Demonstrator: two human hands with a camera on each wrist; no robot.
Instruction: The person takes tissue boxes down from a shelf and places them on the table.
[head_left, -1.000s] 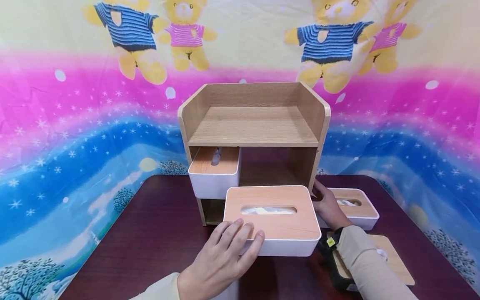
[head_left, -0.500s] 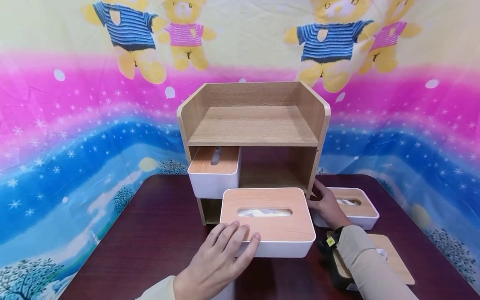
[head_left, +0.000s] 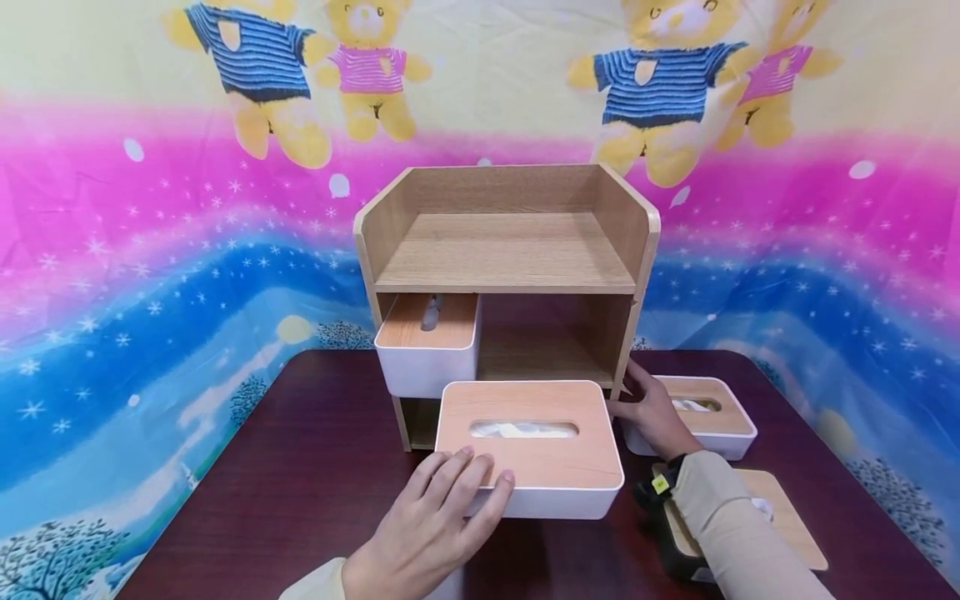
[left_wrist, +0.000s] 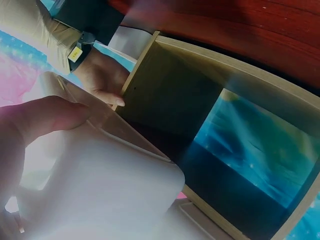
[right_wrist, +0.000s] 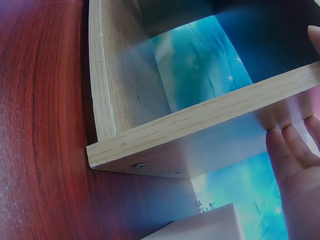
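Observation:
My left hand (head_left: 431, 521) grips a white tissue box (head_left: 532, 462) with a wood-grain lid by its near left corner. Its fingers lie over the lid. This box hangs in front of the wooden shelf unit (head_left: 510, 250), tissue showing in its slot, and it covers part of the lower compartment in the head view. My right hand (head_left: 658, 417) holds the unit's right side panel (right_wrist: 210, 120), fingers against the outer face and thumb round the front edge. A second white tissue box (head_left: 427, 371) sits in the upper left compartment, its front jutting out.
Right of the unit stands another white tissue box (head_left: 731, 417), partly behind the right hand. Nearer, a black tissue box (head_left: 795, 533) with a wooden lid lies under the right forearm. All stand on a dark red table (head_left: 300, 500) before a patterned cloth backdrop (head_left: 150, 250).
The left hand and its tissue box have moved left and slightly down, toward the person. The right hand keeps its hold on the side panel; the unit stays put.

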